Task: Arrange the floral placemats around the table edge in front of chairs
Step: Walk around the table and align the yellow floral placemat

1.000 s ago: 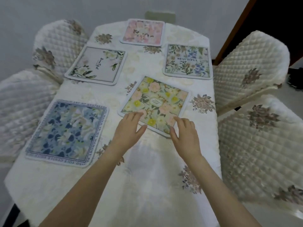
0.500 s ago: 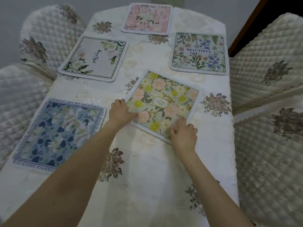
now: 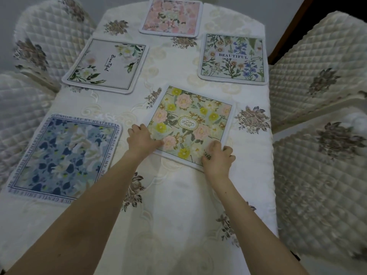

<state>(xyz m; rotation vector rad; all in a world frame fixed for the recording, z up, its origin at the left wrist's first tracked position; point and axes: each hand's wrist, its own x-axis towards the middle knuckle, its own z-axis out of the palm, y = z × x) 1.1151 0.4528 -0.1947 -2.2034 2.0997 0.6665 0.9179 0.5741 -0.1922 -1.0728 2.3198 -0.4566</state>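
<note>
A yellow and pink floral placemat (image 3: 195, 120) lies skewed on the table's right half. My left hand (image 3: 142, 138) grips its near left corner. My right hand (image 3: 217, 155) grips its near right corner. Several other placemats lie flat: a blue one (image 3: 63, 157) at the near left, a white one with green leaves (image 3: 107, 65) at the far left, a pink one (image 3: 171, 16) at the far end, and one reading BEAUTIFUL (image 3: 232, 58) at the far right.
The table wears a cream embroidered tablecloth (image 3: 178, 205). Quilted covered chairs stand along both sides: two on the left (image 3: 49, 30) (image 3: 17, 108) and two on the right (image 3: 321, 62) (image 3: 325, 185). A dark doorway (image 3: 297, 16) shows at the far right.
Both hands went from hovering over the yellow placemat's near edge to gripping its near corners. The mat has turned a little straighter and the view has moved closer.
</note>
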